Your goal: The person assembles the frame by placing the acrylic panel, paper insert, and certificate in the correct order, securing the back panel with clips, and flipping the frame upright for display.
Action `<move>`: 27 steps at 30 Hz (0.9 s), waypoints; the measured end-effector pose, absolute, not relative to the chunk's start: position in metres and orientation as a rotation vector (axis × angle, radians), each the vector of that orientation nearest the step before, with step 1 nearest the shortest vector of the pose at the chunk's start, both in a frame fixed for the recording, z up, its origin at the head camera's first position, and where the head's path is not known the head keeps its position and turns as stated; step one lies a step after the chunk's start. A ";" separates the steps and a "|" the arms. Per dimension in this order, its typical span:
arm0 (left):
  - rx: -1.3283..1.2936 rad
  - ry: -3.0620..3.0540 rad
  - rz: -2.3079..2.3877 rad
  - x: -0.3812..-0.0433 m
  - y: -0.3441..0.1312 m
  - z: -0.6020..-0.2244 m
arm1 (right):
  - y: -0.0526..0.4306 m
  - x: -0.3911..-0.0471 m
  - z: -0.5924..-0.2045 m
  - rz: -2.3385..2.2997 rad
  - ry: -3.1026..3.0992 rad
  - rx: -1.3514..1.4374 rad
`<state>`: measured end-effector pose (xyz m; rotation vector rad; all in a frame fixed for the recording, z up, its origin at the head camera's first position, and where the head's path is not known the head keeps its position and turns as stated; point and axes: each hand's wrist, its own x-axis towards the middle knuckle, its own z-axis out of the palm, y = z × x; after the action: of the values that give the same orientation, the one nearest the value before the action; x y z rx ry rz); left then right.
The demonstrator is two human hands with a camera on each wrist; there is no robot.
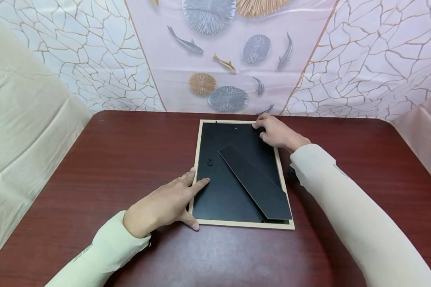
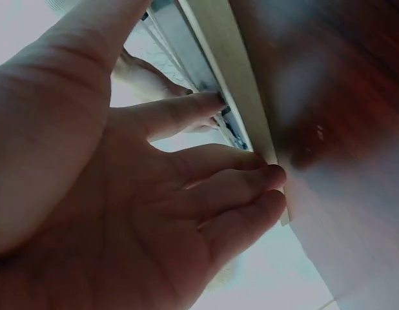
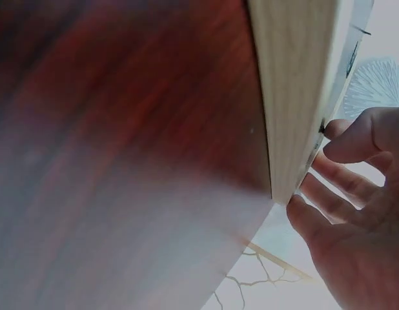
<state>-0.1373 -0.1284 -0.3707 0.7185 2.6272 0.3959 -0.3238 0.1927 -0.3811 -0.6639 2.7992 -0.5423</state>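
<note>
A picture frame [image 1: 242,224] with a pale wood border lies on the table, its black backing board [image 1: 215,199] facing up. A black easel stand [image 1: 256,183] slants across the board. My left hand [image 1: 167,203] rests on the frame's left edge with the fingers fairly straight; one fingertip touches the board and the thumb is by the near left corner. At the far right corner my right hand [image 1: 274,130] holds the border with bent fingers. In the right wrist view, its thumb and index finger are close to a small dark tab [image 3: 322,126]; exact contact is unclear.
The dark red-brown table [image 1: 129,159] extends around the frame. Behind its far edge hangs a patterned cloth [image 1: 230,71]; a plain pale cloth [image 1: 28,119] hangs at the left. Small dark tabs and a hanger [image 1: 236,128] show on the frame's back.
</note>
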 end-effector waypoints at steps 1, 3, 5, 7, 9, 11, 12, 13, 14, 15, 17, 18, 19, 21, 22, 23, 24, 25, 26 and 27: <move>0.728 2.629 0.387 -0.136 -0.128 -0.370 | 0.193 -0.322 -0.380 -0.538 2.795 -0.660; 0.740 2.636 0.368 -0.134 -0.127 -0.370 | 0.193 -0.318 -0.378 -0.528 2.787 -0.664; 0.745 2.638 0.349 -0.132 -0.127 -0.368 | 0.193 -0.316 -0.377 -0.525 2.773 -0.651; 0.747 2.641 0.340 -0.130 -0.126 -0.368 | 0.195 -0.313 -0.375 -0.515 2.761 -0.657; 0.747 2.642 0.336 -0.129 -0.125 -0.367 | 0.196 -0.312 -0.371 -0.491 2.741 -0.652; 0.752 2.648 0.341 -0.127 -0.125 -0.368 | 0.194 -0.311 -0.365 -0.445 2.730 -0.655; 0.755 2.652 0.343 -0.125 -0.126 -0.368 | 0.192 -0.311 -0.362 -0.413 2.723 -0.652; 0.755 2.651 0.342 -0.125 -0.126 -0.368 | 0.190 -0.311 -0.359 -0.386 2.720 -0.647; 0.755 2.653 0.342 -0.125 -0.126 -0.368 | 0.187 -0.311 -0.357 -0.363 2.718 -0.649; 0.755 2.653 0.342 -0.125 -0.127 -0.368 | 0.182 -0.311 -0.355 -0.349 2.717 -0.657; 0.746 2.653 0.339 -0.124 -0.128 -0.367 | 0.171 -0.313 -0.351 -0.328 2.710 -0.695; 0.743 2.654 0.337 -0.124 -0.128 -0.367 | 0.165 -0.314 -0.350 -0.327 2.703 -0.714; 0.741 2.655 0.336 -0.124 -0.128 -0.367 | 0.158 -0.314 -0.348 -0.328 2.693 -0.741; 0.741 2.659 0.339 -0.124 -0.128 -0.367 | 0.146 -0.317 -0.346 -0.333 2.664 -0.777; 0.741 2.660 0.340 -0.124 -0.128 -0.367 | 0.140 -0.319 -0.346 -0.329 2.648 -0.785; 0.743 2.660 0.337 -0.125 -0.127 -0.367 | 0.135 -0.320 -0.345 -0.329 2.635 -0.787; 0.739 2.658 0.336 -0.125 -0.126 -0.367 | 0.131 -0.322 -0.345 -0.335 2.619 -0.773; 0.738 2.655 0.333 -0.125 -0.125 -0.367 | 0.127 -0.323 -0.346 -0.341 2.606 -0.763; 0.735 2.651 0.330 -0.125 -0.124 -0.367 | 0.124 -0.324 -0.347 -0.347 2.596 -0.746; 0.734 2.648 0.326 -0.126 -0.123 -0.367 | 0.121 -0.326 -0.347 -0.357 2.583 -0.728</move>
<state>-0.1255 -0.1229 -0.3671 0.7337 2.6481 0.3263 -0.3257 0.1214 -0.3473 -0.7277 2.5833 -0.3572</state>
